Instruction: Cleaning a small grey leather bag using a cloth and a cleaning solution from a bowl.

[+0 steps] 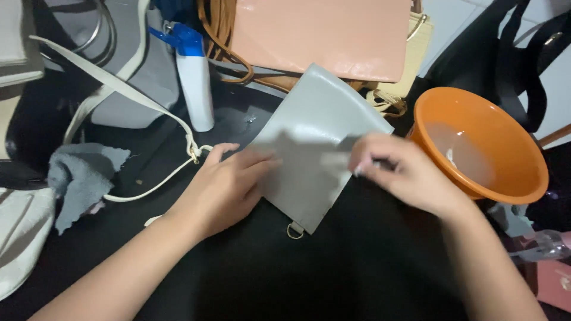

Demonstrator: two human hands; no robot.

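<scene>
A black work surface (369,261) spreads under everything, crowded at its edges with bags. At twelve o'clock lies a flat pink bag (321,35); at three o'clock stands an orange plastic bowl (505,148) with a little cloudy liquid in its bottom. At centre rests a grey leather pouch (321,119), turned cornerwise, a small metal ring at its six o'clock corner. The left hand (226,187) presses flat on the pouch's nine o'clock side, fingers together and spread on the leather, gripping nothing. The right hand (404,172), at the pouch's three o'clock edge, has its fingers curled together on something small and pale; what it is cannot be told. At nine o'clock lie a grey cloth (83,175) and a cream strap (119,89). At eleven o'clock stands a white spray bottle (196,83) with a blue head.
</scene>
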